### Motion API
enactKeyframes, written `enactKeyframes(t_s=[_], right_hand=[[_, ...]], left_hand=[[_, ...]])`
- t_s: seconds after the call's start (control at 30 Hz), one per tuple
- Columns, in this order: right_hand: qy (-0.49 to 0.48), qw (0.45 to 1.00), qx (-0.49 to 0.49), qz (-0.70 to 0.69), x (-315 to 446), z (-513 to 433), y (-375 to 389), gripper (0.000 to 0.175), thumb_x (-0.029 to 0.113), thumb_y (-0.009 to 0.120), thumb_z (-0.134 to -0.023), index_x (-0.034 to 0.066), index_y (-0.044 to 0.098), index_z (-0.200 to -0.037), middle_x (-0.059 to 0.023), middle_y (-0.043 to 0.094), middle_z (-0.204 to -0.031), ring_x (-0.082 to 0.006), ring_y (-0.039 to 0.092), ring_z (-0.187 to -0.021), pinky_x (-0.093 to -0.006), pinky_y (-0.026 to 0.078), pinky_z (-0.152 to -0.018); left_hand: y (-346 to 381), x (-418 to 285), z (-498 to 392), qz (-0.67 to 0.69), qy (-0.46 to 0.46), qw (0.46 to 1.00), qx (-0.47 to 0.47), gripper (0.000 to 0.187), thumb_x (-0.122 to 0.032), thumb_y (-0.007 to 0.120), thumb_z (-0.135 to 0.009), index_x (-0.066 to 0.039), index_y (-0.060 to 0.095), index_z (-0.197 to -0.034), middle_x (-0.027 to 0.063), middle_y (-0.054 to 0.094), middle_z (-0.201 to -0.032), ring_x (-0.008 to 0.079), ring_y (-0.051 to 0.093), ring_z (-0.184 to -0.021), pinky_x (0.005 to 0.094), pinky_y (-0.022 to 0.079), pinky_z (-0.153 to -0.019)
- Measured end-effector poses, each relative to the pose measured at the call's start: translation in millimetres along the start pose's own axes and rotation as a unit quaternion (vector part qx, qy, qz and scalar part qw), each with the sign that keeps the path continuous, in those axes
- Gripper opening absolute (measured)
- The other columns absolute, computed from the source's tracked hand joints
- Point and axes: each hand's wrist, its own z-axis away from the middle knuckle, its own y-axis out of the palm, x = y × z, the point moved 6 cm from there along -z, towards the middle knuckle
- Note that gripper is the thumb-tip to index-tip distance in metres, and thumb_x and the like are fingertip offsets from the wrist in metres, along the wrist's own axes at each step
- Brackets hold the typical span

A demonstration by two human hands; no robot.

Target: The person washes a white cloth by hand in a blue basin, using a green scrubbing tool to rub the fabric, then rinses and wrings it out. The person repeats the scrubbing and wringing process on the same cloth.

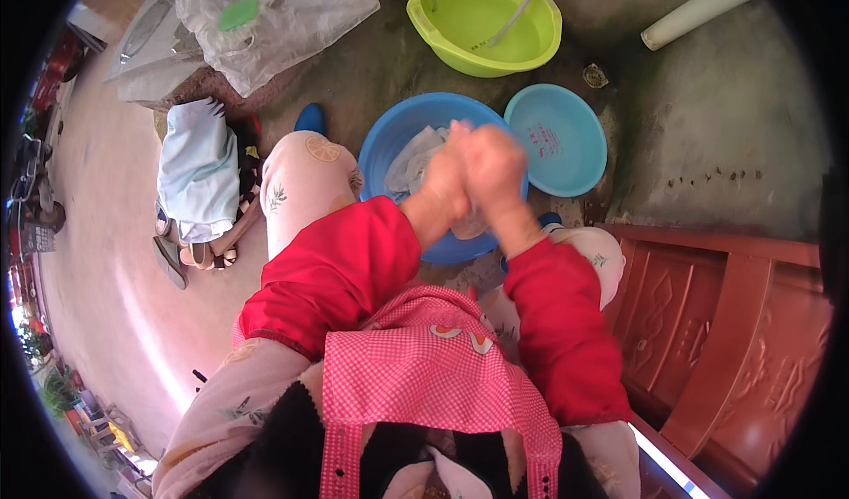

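Over a blue plastic basin [385,124], my two hands are pressed together and blurred. My left hand [441,181] and my right hand [494,171] are closed around part of a whitish wet cloth [471,226], which shows below them. More white cloth [414,161] lies bunched inside the basin on its left side. The fingers are partly hidden behind each other, so the exact grip of each is unclear. Red sleeve covers [331,267] reach to my wrists.
A lime-green basin [451,61] of liquid, with hoses dipping in, stands beyond. Right of the blue basin sits a light-blue basin [564,124]. Folded pale-blue cloth [197,161] lies over shoes [199,255] at left, below clear plastic bags [292,21]. A reddish-brown panelled door [670,300] is at right.
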Motion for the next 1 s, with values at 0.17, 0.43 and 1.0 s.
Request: enactKeyframes(t_s=[0.17, 0.43, 1.0], right_hand=[[0.027, 0.998, 0.049, 0.000, 34.1, 2.4, 10.6, 0.036, 0.020, 0.061, -0.083, 0.0040, 0.045, -0.055, -0.0132, 0.046, -0.054, -0.0323, 0.046, -0.049, -0.0386, 0.036, -0.045], [0.161, 0.987, 0.029, -0.005, -21.0, 8.7, 12.9, 0.034, 0.020, 0.061, -0.081, 0.0077, 0.047, -0.053, -0.0137, 0.050, -0.055, -0.0313, 0.050, -0.050, -0.0396, 0.038, -0.047], [0.247, 0.966, 0.075, 0.012, -45.2, 12.3, 16.4, 0.039, 0.027, 0.052, -0.089, 0.0042, 0.052, -0.057, -0.0164, 0.052, -0.055, -0.0349, 0.051, -0.049, -0.0426, 0.037, -0.044]], left_hand=[[-26.8, -5.8, -42.9, 0.001, 0.011, 0.961, 0.276, 0.044, -0.047, 0.034, -0.095, -0.010, 0.057, -0.099, 0.0053, 0.060, -0.089, 0.0188, 0.056, -0.081, 0.0345, 0.046, -0.076], [-6.0, -1.8, -13.3, -0.006, 0.044, 0.999, -0.018, 0.037, -0.044, 0.036, -0.095, -0.013, 0.055, -0.085, 0.0023, 0.059, -0.083, 0.0198, 0.054, -0.079, 0.0329, 0.045, -0.074], [-16.2, -3.8, -4.6, -0.067, 0.027, 0.994, -0.084, 0.040, -0.040, 0.035, -0.095, -0.008, 0.057, -0.088, 0.0055, 0.059, -0.080, 0.0207, 0.055, -0.076, 0.0325, 0.045, -0.070]])
